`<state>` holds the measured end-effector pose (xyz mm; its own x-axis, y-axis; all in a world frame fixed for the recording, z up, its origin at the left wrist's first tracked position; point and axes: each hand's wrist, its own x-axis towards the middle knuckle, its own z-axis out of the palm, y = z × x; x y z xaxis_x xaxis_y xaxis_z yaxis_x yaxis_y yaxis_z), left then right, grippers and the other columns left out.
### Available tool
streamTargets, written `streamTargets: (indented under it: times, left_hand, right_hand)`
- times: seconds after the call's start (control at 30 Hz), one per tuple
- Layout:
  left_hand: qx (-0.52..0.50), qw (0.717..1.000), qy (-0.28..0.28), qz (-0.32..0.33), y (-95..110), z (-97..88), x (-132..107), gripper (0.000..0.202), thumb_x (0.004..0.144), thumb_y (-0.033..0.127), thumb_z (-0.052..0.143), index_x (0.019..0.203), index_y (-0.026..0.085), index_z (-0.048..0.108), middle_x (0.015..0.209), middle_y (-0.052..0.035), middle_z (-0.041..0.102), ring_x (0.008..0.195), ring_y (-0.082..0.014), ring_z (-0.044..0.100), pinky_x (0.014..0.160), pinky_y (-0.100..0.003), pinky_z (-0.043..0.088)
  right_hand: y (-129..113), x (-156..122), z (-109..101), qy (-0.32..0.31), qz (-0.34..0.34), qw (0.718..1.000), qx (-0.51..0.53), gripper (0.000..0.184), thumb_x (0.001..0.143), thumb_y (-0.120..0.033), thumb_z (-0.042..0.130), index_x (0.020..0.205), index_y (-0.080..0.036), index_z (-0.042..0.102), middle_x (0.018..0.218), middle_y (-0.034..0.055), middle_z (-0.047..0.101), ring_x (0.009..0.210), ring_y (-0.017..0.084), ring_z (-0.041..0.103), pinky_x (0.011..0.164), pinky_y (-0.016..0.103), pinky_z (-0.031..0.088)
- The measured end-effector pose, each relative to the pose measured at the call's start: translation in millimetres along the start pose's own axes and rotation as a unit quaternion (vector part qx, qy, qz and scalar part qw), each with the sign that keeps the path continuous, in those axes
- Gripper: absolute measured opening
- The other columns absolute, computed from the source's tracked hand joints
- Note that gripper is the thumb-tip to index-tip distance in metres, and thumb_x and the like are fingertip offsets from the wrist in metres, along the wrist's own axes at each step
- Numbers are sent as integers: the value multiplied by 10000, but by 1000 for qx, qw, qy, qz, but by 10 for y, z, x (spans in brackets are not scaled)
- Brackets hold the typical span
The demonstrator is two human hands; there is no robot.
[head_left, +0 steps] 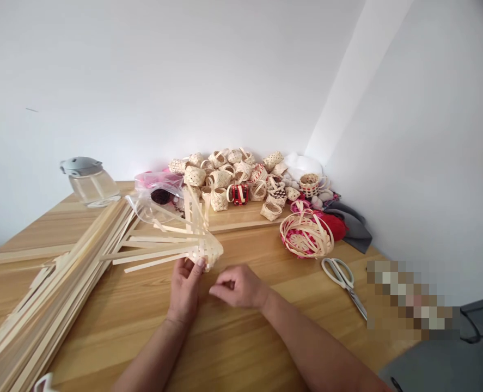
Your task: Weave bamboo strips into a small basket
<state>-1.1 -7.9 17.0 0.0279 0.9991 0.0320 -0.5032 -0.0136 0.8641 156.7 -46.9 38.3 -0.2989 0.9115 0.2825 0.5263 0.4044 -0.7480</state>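
My left hand (186,286) pinches the near edge of a partly woven piece of pale bamboo strips (202,245), whose loose ends fan out to the left and up. The piece rests on the wooden table (151,321). Just to its right, my right hand (239,286) lies with fingers curled together, fingertips pointing toward the woven piece; whether a thin strip is between them I cannot make out.
A long bundle of bamboo strips (49,299) lies along the left. Several small woven baskets (233,177) are heaped at the back by the wall. A round pink-and-tan basket (306,234), white scissors (343,280), a clear lidded jar (90,179) and a plastic bag (157,196) stand around.
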Motion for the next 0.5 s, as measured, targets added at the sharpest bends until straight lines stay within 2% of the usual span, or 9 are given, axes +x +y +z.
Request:
streamTargets:
  times: [0.07, 0.13, 0.2, 0.23, 0.27, 0.33, 0.4, 0.43, 0.5]
  left_hand:
    - [-19, 999, 29, 2, -23, -16, 38, 492, 784, 429, 808, 1188, 218, 622, 1197, -82, 718, 1151, -236, 659, 948, -325, 516]
    - [-28, 999, 33, -7, -31, -16, 55, 506, 791, 438, 800, 1210, 219, 618, 1222, -88, 711, 1167, -243, 653, 940, -325, 519]
    - [-34, 999, 16, -9, -31, -5, 56, 518, 802, 423, 795, 1235, 208, 609, 1248, -102, 702, 1204, -251, 638, 990, -339, 500]
    - [-36, 999, 7, -8, -29, 1, 53, 519, 809, 413, 791, 1245, 202, 604, 1261, -110, 697, 1221, -254, 631, 1016, -347, 487]
    - [-37, 999, -1, -9, -25, 8, 50, 518, 816, 406, 787, 1251, 197, 600, 1273, -117, 693, 1231, -257, 627, 1034, -354, 477]
    - [-39, 999, -8, -14, -18, 15, 48, 517, 812, 404, 791, 1245, 193, 602, 1278, -128, 692, 1230, -266, 631, 1040, -366, 476]
    - [-40, 999, -10, -19, -13, 16, 51, 525, 792, 406, 807, 1230, 194, 610, 1268, -134, 698, 1219, -277, 641, 1025, -372, 486]
    - [-40, 999, -13, -20, -10, 15, 54, 530, 783, 404, 814, 1226, 196, 611, 1262, -136, 700, 1214, -280, 645, 1019, -374, 491]
    - [-38, 999, -19, -20, -8, 12, 62, 532, 782, 400, 815, 1228, 198, 606, 1261, -138, 700, 1211, -281, 648, 1016, -376, 494]
  right_hand:
    - [91, 135, -175, 105, 71, 992, 18, 334, 923, -437, 614, 724, -181, 694, 606, -25, 610, 546, 112, 512, 529, 229, 390]
    - [213, 381, -406, 215, 129, 968, 22, 294, 937, -434, 572, 911, -180, 717, 782, 24, 706, 688, 158, 622, 637, 259, 492]
    - [355, 714, -675, 267, 134, 953, -52, 266, 909, -379, 589, 1060, -188, 696, 1002, 70, 734, 891, 203, 671, 820, 329, 539]
    - [429, 897, -813, 288, 131, 942, -112, 315, 883, -358, 608, 1143, -189, 665, 1103, 96, 716, 991, 230, 662, 907, 379, 531]
    - [504, 1081, -948, 298, 131, 935, -138, 386, 838, -319, 648, 1195, -174, 639, 1216, 139, 673, 1119, 271, 622, 1001, 442, 488]
    - [645, 1422, -1186, 298, 127, 932, -163, 585, 739, -241, 727, 1295, -143, 573, 1443, 208, 522, 1382, 338, 437, 1150, 517, 343]
    - [761, 1695, -1359, 264, 135, 933, -203, 824, 681, -211, 779, 1433, -141, 449, 1589, 219, 343, 1507, 359, 251, 1208, 539, 241]
    - [805, 1799, -1418, 238, 146, 939, -199, 871, 669, -209, 795, 1456, -162, 426, 1602, 200, 332, 1522, 362, 215, 1218, 545, 215]
    - [858, 1934, -1485, 211, 160, 953, -149, 828, 597, -171, 841, 1364, -176, 532, 1513, 182, 463, 1500, 386, 254, 1216, 553, 203]
